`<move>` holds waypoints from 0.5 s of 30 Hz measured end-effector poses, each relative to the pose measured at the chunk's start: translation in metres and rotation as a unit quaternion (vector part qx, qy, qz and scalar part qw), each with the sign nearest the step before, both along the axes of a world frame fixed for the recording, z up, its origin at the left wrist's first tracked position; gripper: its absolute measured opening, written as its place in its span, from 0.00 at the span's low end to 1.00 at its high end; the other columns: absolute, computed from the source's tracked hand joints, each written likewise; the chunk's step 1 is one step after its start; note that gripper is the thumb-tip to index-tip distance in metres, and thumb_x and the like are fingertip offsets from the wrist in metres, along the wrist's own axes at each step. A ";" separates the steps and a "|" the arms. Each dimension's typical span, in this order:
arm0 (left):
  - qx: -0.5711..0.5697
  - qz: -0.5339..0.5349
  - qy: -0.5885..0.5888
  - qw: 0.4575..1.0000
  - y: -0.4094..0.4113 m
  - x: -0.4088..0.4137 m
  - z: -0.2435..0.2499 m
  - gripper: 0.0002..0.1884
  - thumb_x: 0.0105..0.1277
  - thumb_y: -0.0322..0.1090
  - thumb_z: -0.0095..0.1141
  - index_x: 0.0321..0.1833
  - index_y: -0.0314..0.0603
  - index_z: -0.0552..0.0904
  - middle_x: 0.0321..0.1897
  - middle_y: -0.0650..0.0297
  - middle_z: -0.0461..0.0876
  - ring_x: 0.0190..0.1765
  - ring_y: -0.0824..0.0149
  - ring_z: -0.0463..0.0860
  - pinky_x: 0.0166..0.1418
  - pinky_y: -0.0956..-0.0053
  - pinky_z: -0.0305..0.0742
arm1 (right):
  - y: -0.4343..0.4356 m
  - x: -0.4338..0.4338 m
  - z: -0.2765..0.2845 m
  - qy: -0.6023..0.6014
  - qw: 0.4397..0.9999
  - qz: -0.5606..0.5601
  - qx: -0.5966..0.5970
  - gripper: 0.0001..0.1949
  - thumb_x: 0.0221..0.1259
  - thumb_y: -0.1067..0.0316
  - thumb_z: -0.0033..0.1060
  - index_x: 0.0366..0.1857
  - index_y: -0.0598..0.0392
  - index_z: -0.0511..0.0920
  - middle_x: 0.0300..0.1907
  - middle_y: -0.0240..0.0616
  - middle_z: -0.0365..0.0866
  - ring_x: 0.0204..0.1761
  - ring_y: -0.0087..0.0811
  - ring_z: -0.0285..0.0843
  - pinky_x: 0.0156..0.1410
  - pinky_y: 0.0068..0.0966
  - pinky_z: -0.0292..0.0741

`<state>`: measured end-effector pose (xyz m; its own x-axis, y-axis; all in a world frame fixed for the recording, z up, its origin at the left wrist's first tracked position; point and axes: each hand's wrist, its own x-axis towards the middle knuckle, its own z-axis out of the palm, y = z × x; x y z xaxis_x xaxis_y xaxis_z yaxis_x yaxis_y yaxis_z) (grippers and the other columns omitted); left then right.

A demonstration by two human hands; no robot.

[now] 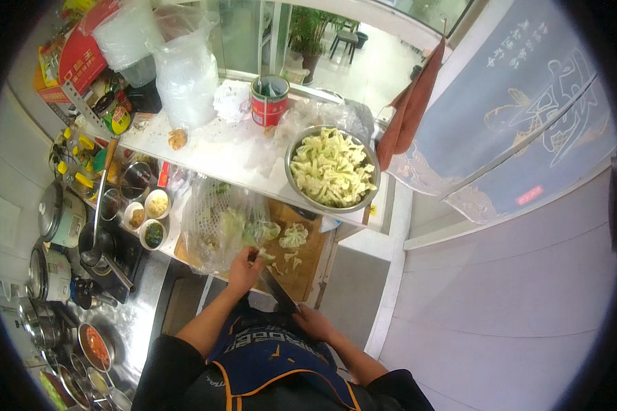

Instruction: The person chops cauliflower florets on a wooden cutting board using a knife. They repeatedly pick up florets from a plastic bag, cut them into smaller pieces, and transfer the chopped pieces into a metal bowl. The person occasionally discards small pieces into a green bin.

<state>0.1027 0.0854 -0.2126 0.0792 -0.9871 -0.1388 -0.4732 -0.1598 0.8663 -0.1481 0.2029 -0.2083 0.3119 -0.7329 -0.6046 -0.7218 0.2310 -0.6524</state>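
My right hand [312, 323] grips a knife [277, 291], its dark blade slanting up and left over the front of a wooden cutting board [308, 272]. The blade's far end reaches my left hand [246, 269], whose fingers pinch a small cauliflower floret [265, 255]. A larger cauliflower piece [294, 235] lies on the board beyond, with small florets [292, 259] nearer me. To the left, a clear plastic bag [211, 226] with netting and pale green cauliflower inside covers part of the board. My left fingertips are partly hidden.
Above the board's far side runs a white shelf [205, 149] bearing a metal bowl [375, 180] of cut cauliflower, a red can [270, 112] and stacked plastic containers [185, 82]. Left stand small seasoning bowls [154, 235], a wok [96, 241] with a ladle, and rice cookers [61, 213].
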 end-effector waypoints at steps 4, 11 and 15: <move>0.019 -0.076 -0.024 0.997 0.020 0.014 -0.018 0.14 0.66 0.34 0.63 0.51 0.36 0.84 0.42 0.47 0.87 0.45 0.48 0.88 0.50 0.58 0.81 | -0.017 -0.001 -0.004 -0.003 0.998 -0.035 -0.044 0.20 0.76 0.53 0.52 0.57 0.60 0.73 0.45 0.65 0.83 0.49 0.67 0.80 0.52 0.57 0.75; -0.013 -0.131 -0.091 0.987 0.011 0.004 -0.048 0.17 0.67 0.40 0.58 0.55 0.40 0.86 0.45 0.43 0.87 0.49 0.42 0.85 0.54 0.49 0.79 | -0.016 -0.011 -0.002 0.070 0.995 -0.038 -0.059 0.19 0.74 0.53 0.52 0.55 0.57 0.78 0.47 0.62 0.85 0.50 0.64 0.82 0.55 0.55 0.76; 0.032 -0.095 -0.127 0.987 0.009 0.017 -0.089 0.18 0.64 0.42 0.59 0.50 0.36 0.85 0.43 0.42 0.86 0.49 0.39 0.84 0.54 0.48 0.79 | 0.000 -0.014 -0.015 0.055 0.993 -0.046 -0.094 0.14 0.76 0.54 0.52 0.48 0.55 0.76 0.44 0.60 0.84 0.48 0.63 0.82 0.49 0.54 0.76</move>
